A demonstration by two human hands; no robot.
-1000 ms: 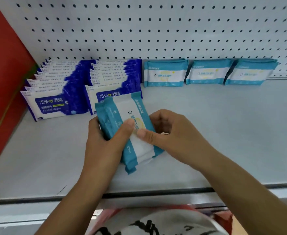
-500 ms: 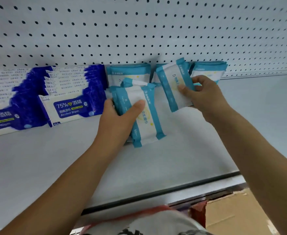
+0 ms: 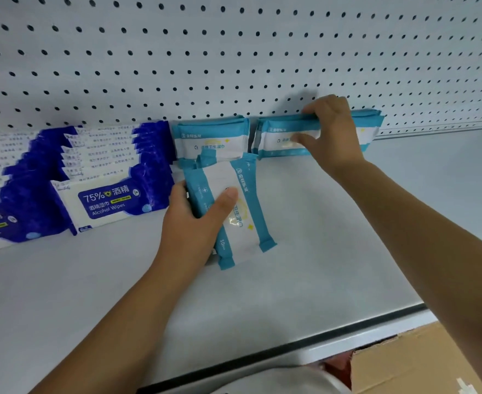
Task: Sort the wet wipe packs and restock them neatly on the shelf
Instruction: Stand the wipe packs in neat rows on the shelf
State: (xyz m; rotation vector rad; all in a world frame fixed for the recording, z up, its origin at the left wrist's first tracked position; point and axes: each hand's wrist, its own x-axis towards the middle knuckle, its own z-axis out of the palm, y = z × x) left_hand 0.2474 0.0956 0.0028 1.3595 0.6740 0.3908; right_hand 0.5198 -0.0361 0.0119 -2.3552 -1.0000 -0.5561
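Note:
My left hand (image 3: 197, 223) grips a small stack of teal-and-white wet wipe packs (image 3: 234, 206), end-on above the grey shelf (image 3: 333, 237). My right hand (image 3: 331, 135) holds another teal pack (image 3: 285, 135) upright at the pegboard, thumb on its front and fingers over its top edge. It stands in front of the middle teal pack of the back row. A teal pack (image 3: 214, 140) stands to its left, and a third one (image 3: 372, 123) shows behind my right hand. Two rows of dark blue alcohol wipe packs (image 3: 109, 197) fill the shelf's left side.
The white pegboard back wall (image 3: 234, 52) rises behind the packs. The shelf's front edge (image 3: 291, 345) runs below my forearms. A cardboard box (image 3: 410, 362) sits low at the right, below the shelf.
My right hand took one teal pack off the stack, carried it to the back row and turned it from tilted to upright against the pegboard. My left hand kept the stack roughly where it was.

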